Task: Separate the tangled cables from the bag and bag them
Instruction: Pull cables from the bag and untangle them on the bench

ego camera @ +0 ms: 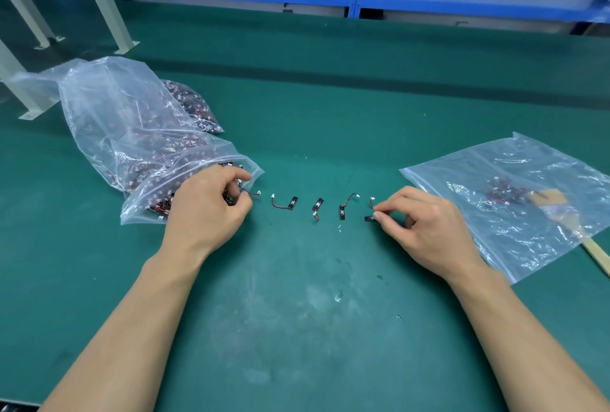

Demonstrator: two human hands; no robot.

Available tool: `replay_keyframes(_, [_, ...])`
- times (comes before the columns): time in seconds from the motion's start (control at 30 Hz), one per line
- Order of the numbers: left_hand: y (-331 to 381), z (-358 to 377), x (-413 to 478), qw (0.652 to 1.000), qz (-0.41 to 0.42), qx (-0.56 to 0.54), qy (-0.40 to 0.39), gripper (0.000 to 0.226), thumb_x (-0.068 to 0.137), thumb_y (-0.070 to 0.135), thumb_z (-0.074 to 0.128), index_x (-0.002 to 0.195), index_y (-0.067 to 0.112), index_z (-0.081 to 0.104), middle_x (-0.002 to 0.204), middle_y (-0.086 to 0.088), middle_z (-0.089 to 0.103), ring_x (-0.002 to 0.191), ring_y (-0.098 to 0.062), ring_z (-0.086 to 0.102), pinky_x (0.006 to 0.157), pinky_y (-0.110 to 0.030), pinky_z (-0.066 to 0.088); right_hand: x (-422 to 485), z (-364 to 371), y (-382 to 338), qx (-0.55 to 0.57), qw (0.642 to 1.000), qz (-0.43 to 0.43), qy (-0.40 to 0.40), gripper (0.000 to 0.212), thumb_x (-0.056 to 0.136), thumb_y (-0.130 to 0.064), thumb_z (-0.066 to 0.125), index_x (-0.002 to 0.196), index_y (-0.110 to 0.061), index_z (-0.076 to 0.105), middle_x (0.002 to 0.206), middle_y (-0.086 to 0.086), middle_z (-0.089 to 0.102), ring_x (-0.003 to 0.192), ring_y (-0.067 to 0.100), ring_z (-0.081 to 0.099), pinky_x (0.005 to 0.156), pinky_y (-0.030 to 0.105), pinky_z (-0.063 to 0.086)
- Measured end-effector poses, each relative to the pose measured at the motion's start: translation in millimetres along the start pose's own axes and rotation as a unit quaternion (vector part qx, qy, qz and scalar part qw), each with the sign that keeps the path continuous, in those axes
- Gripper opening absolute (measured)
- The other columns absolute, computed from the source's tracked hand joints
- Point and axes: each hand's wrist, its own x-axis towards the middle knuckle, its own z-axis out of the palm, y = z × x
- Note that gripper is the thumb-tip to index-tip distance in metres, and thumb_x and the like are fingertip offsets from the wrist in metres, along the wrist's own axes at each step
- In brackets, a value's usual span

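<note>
Source bag (132, 134): lies toward the tabletop's left edge, mouth facing the middle, packed with tangled cables.
Left hand (208, 210): fingers curled, pinching one cable (252, 193) at that mouth.
Right hand (425, 223): thumb and forefinger pinch a second cable (370, 215) on the tabletop.
Row: three loose cables (317, 207) lie apart between the hands.
Receiving bag (515, 223): flat toward the right edge, with few cables inside.
Doing it well: probably draw the left cable out slowly by its wire, let snags loosen, and keep the laid pieces from touching.
</note>
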Motion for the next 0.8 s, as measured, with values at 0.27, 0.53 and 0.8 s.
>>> replay_keyframes(0.27, [-4,5,6,0.994,0.016,0.107,-0.032,0.022,0.077,0.013,0.081,0.098,0.02,0.078,0.08,0.004,0.055,0.086,-0.027,0.056,0.079,-0.036,0.045,0,3,-6,0.004,1.0,-0.02,0.01,0.011,0.086,-0.017,0.079,0.095,-0.021,0.076,0.085,-0.016,0.067,0.048,0.009,0.041,0.05,0.033,0.048])
replay_keyframes(0.53, [-3,6,9,0.993,0.014,0.111,-0.034,0.009,0.078,0.01,0.078,0.084,0.017,0.075,0.078,-0.001,0.057,0.082,-0.029,0.056,0.076,-0.036,0.043,0,6,-14,0.024,0.999,-0.021,0.013,0.011,0.088,-0.026,0.068,0.095,-0.021,0.075,0.083,-0.014,0.065,0.05,-0.006,0.037,0.049,0.03,0.045])
replay_keyframes(0.8, [2,4,0,0.998,0.059,0.024,-0.027,0.007,0.095,0.011,0.062,0.098,0.017,0.059,0.092,0.011,0.051,0.088,-0.02,0.045,0.08,-0.034,0.035,0,18,-41,0.087,0.996,-0.033,0.014,0.01,0.089,-0.027,0.069,0.095,-0.021,0.075,0.085,-0.019,0.062,0.05,0.003,0.038,0.051,0.032,0.046])
